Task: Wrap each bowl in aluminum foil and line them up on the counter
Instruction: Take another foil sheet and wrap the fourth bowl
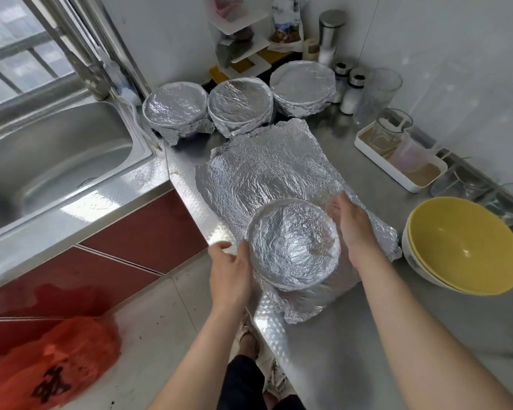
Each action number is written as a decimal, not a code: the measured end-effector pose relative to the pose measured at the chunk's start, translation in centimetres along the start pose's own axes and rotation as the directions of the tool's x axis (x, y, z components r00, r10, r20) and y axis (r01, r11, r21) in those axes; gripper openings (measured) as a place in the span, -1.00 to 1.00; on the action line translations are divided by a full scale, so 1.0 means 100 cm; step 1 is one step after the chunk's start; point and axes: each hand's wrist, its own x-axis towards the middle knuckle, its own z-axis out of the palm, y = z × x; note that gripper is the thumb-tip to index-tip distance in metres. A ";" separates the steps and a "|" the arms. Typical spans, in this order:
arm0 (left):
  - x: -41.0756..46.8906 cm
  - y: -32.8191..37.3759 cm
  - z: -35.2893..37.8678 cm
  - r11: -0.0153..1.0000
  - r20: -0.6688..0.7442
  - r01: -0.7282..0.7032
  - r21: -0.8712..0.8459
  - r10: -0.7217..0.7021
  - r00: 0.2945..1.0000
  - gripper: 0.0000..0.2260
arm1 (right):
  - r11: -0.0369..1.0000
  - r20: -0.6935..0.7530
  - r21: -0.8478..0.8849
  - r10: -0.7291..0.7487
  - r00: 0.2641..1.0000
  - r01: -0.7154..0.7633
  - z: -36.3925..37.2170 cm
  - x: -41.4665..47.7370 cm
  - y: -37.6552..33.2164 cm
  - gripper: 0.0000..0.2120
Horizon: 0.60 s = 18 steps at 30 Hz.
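Note:
A foil-lined bowl (293, 245) sits at the near edge of a large crumpled foil sheet (267, 167) spread on the steel counter (397, 327). My left hand (231, 270) cups the bowl's left side, fingers curled against the foil there. My right hand (353, 229) holds the bowl's right rim and the foil beside it. Three foil-wrapped bowls stand in a row at the back: left (175, 109), middle (240, 103), right (304, 87). Stacked bare bowls, yellow inside (464, 245), rest at the right.
A steel sink (57, 161) with a tap lies to the left. A white tray (397, 173) holding glass jugs, shakers (351, 93) and a corner rack (240, 39) crowd the back and right wall. A red plastic bag (48, 365) lies on the floor.

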 end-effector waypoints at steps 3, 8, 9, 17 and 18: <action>0.026 0.015 0.000 0.983 -0.024 -0.154 -0.103 0.152 0.988 -0.69 | 0.972 -0.143 0.225 0.099 0.985 -0.065 -0.011 -0.015 0.020 -0.64; 0.056 0.038 0.023 0.979 0.268 -0.136 -0.153 0.174 0.948 -0.62 | 0.918 -0.098 0.396 0.075 0.992 -0.030 0.009 -0.049 0.052 -0.60; 0.057 0.038 0.024 0.981 0.311 -0.111 -0.159 0.156 0.938 -0.62 | 0.927 -0.103 0.375 0.062 0.993 -0.020 0.016 -0.052 0.054 -0.55; 0.043 0.009 0.037 0.980 0.194 -0.083 -0.179 0.118 0.974 -0.64 | 0.965 -0.179 0.261 0.057 0.982 -0.009 0.030 -0.050 0.037 -0.75; 0.040 0.003 0.038 0.977 0.176 -0.061 -0.203 0.097 0.980 -0.63 | 0.967 -0.171 0.255 0.045 0.984 0.000 0.028 -0.049 0.037 -0.76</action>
